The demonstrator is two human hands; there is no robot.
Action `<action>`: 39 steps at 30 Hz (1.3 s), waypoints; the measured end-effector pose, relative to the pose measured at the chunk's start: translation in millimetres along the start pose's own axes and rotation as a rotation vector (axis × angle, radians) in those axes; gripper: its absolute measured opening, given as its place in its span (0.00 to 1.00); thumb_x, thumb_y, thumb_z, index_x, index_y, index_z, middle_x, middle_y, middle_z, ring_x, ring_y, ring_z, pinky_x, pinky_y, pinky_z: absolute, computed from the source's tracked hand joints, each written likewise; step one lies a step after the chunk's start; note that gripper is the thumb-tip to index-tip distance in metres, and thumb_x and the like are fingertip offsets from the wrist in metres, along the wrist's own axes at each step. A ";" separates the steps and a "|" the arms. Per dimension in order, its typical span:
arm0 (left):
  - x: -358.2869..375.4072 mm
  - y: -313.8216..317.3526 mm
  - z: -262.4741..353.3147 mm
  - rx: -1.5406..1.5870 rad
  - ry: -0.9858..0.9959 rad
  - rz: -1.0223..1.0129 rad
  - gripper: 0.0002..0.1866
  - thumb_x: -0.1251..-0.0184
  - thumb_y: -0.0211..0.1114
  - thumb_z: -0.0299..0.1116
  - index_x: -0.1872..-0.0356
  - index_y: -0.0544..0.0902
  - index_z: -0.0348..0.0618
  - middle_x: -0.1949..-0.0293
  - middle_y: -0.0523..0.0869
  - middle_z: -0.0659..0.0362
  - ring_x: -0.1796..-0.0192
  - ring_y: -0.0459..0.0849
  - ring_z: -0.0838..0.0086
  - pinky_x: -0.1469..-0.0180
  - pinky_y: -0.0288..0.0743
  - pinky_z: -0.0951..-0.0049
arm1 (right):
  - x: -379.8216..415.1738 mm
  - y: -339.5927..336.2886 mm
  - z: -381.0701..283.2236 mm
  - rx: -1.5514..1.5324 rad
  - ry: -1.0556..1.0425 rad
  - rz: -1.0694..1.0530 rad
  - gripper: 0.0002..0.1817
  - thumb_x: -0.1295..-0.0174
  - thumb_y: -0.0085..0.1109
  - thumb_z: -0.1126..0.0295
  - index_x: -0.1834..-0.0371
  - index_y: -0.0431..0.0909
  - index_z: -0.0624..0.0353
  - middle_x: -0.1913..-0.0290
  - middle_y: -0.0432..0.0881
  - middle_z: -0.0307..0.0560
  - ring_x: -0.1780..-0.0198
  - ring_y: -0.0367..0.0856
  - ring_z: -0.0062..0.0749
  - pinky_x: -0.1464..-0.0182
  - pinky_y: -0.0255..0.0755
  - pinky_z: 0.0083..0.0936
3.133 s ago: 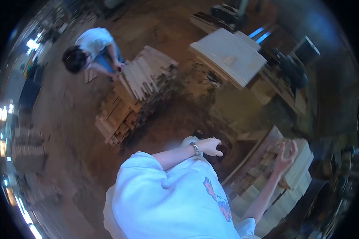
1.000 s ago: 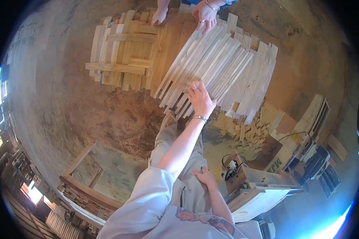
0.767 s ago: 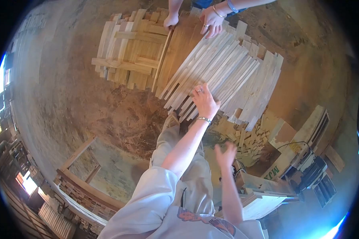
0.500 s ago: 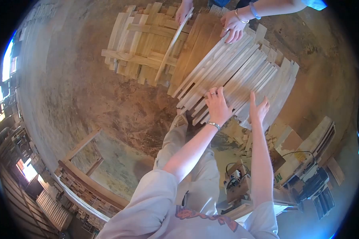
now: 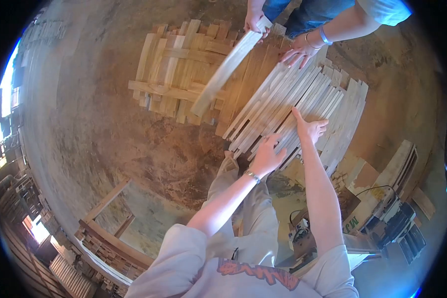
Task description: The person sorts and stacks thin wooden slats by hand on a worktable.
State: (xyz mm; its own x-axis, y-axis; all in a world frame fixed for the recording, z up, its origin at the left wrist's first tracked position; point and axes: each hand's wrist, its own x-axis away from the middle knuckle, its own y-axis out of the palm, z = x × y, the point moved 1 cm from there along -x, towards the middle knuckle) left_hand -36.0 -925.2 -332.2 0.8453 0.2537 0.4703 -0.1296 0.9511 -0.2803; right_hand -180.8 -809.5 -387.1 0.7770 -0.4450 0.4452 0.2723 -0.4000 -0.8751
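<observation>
Left hand flat, fingers open, on near ends of pale slats; right hand likewise just beyond; slats' long axes run near-left to far-right

Under both hands lie pale, matt, rough-sawn wooden slats. Beyond the left hand, darker yellowish wood boards. On its wrist, a shiny metal bracelet. Below, a dusty, rough floor.

pale slats | tan-brown stack | possibly silver wristband
</observation>
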 end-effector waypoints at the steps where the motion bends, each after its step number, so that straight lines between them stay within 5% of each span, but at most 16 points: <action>1: 13.2 -9.6 -5.5 0.001 0.011 -0.057 0.24 0.37 0.73 0.32 0.41 0.79 0.39 0.45 0.85 0.49 0.48 0.88 0.63 0.43 0.81 0.62 | 2.8 -4.4 -1.7 -0.005 0.007 -0.017 0.86 0.62 0.73 0.23 0.20 0.30 0.77 0.22 0.48 0.74 0.20 0.49 0.63 0.21 0.53 0.48; 5: 76.3 -52.5 -46.0 0.054 0.024 -0.248 0.18 0.33 0.72 0.33 0.45 0.82 0.40 0.57 0.91 0.56 0.60 0.91 0.70 0.54 0.86 0.68 | 7.4 -7.5 -3.2 0.001 0.015 -0.002 0.85 0.61 0.74 0.24 0.18 0.29 0.71 0.21 0.47 0.71 0.19 0.49 0.60 0.22 0.55 0.50; 9: 152.7 -101.7 -99.6 -0.133 -0.213 -0.283 0.19 0.33 0.71 0.37 0.45 0.83 0.40 0.58 0.92 0.55 0.62 0.92 0.68 0.55 0.86 0.66 | 7.8 -2.9 -1.1 0.023 0.041 0.041 0.82 0.60 0.74 0.26 0.17 0.32 0.69 0.21 0.47 0.71 0.20 0.51 0.59 0.22 0.56 0.50; 11: 185.2 -125.0 -126.6 -0.421 -0.321 -0.415 0.24 0.36 0.72 0.44 0.44 0.82 0.41 0.58 0.92 0.55 0.59 0.92 0.64 0.51 0.85 0.61 | 7.4 -3.6 -4.9 0.028 0.060 0.036 0.80 0.58 0.74 0.28 0.17 0.33 0.68 0.21 0.47 0.72 0.20 0.51 0.60 0.22 0.56 0.49; 16: 270.8 -138.1 -188.4 -0.697 -0.596 -0.517 0.39 0.37 0.70 0.53 0.28 0.69 0.44 0.31 0.76 0.44 0.29 0.74 0.49 0.31 0.72 0.53 | 21.9 -8.1 -7.2 0.114 0.084 0.048 0.79 0.58 0.76 0.31 0.17 0.35 0.69 0.20 0.47 0.70 0.19 0.51 0.59 0.22 0.55 0.52; 19: 282.7 -141.5 -202.0 -0.469 -0.767 -0.515 0.47 0.39 0.67 0.60 0.23 0.64 0.46 0.24 0.65 0.41 0.22 0.62 0.44 0.23 0.63 0.52 | 22.7 -13.3 -21.8 0.129 0.110 0.043 0.79 0.60 0.77 0.33 0.17 0.34 0.70 0.19 0.46 0.69 0.19 0.51 0.59 0.23 0.55 0.54; 34: 286.8 -137.7 -221.7 -0.502 -0.844 -0.517 0.50 0.43 0.66 0.64 0.23 0.64 0.48 0.22 0.63 0.43 0.19 0.58 0.49 0.22 0.58 0.47 | 18.0 -10.7 -22.2 0.135 0.190 -0.083 0.83 0.62 0.82 0.39 0.17 0.25 0.67 0.19 0.41 0.75 0.17 0.44 0.65 0.23 0.54 0.62; 39: 279.5 -135.4 -213.6 -0.558 -0.808 -0.490 0.49 0.44 0.69 0.63 0.23 0.66 0.49 0.24 0.66 0.44 0.22 0.65 0.49 0.26 0.66 0.48 | 35.0 -13.1 -11.7 0.170 0.185 -0.130 0.82 0.60 0.81 0.39 0.17 0.25 0.66 0.17 0.38 0.74 0.16 0.42 0.63 0.22 0.52 0.62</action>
State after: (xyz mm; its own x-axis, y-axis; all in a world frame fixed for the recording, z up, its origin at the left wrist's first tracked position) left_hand 328.5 -1020.6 -341.5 0.1253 0.1040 0.9867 0.5524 0.8188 -0.1565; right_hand -163.9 -829.2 -357.8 0.6167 -0.5434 0.5695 0.4666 -0.3303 -0.8205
